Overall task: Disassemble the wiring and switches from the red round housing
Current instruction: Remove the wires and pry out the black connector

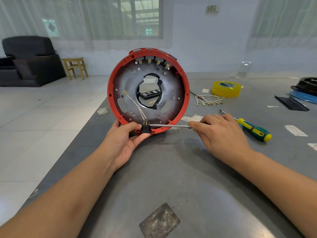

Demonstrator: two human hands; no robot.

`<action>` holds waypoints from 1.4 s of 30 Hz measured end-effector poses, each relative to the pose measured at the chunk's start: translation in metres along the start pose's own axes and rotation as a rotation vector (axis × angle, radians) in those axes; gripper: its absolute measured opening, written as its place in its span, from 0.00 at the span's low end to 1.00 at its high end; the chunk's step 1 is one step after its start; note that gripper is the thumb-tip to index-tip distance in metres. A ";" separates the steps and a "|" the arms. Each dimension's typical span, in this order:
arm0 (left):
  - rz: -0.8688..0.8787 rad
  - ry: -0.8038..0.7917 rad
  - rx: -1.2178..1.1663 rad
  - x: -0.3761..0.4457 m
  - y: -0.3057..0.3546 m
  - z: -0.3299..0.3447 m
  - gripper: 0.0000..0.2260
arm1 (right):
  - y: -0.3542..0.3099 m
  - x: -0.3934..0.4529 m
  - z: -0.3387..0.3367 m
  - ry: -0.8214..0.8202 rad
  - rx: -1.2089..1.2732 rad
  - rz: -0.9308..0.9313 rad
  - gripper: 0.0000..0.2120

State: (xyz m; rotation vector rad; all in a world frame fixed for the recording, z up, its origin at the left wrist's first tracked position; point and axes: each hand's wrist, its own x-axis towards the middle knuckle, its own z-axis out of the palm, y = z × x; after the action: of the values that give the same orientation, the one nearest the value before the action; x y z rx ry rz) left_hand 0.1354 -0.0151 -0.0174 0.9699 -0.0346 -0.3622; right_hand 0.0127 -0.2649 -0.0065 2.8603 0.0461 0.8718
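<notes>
The red round housing [186, 88] stands on its edge on the grey table, its open side toward me. Several grey switches [149, 59] sit along its upper inner rim. A black switch [145, 129] sits in the bottom rim, with white wires [135, 104] running up from it to a ring terminal. My left hand [123, 140] grips the housing's bottom edge at the black switch, thumb on the rim. My right hand [221, 133] holds a screwdriver [169, 126] whose metal shaft points left, tip at the black switch.
A green-and-yellow screwdriver [255, 130] lies right of my right hand. Removed white wires with gold terminals [208, 100] lie beyond it, beside a yellow tape roll [225, 89]. Black and blue parts [305, 91] sit at the far right. The table's left edge [82, 134] drops to the floor.
</notes>
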 end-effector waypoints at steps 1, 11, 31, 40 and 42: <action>-0.004 0.006 -0.002 0.000 0.000 0.000 0.21 | -0.001 -0.001 0.001 0.005 0.006 0.003 0.12; -0.004 0.044 -0.045 0.001 -0.001 -0.001 0.17 | -0.009 -0.004 0.004 -0.011 0.054 0.053 0.13; 0.032 0.078 -0.107 -0.003 -0.001 0.002 0.19 | -0.027 -0.005 0.012 -0.148 0.158 0.133 0.17; 0.037 0.071 -0.076 -0.002 -0.002 0.001 0.23 | -0.019 -0.008 0.009 -0.149 0.173 0.160 0.17; 0.040 0.067 -0.089 -0.003 -0.002 0.000 0.23 | -0.015 -0.008 0.008 -0.136 0.197 0.170 0.16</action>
State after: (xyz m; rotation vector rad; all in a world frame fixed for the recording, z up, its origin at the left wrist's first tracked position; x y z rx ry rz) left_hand 0.1324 -0.0152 -0.0182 0.8916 0.0228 -0.2920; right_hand 0.0108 -0.2516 -0.0199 3.1383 -0.1357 0.7358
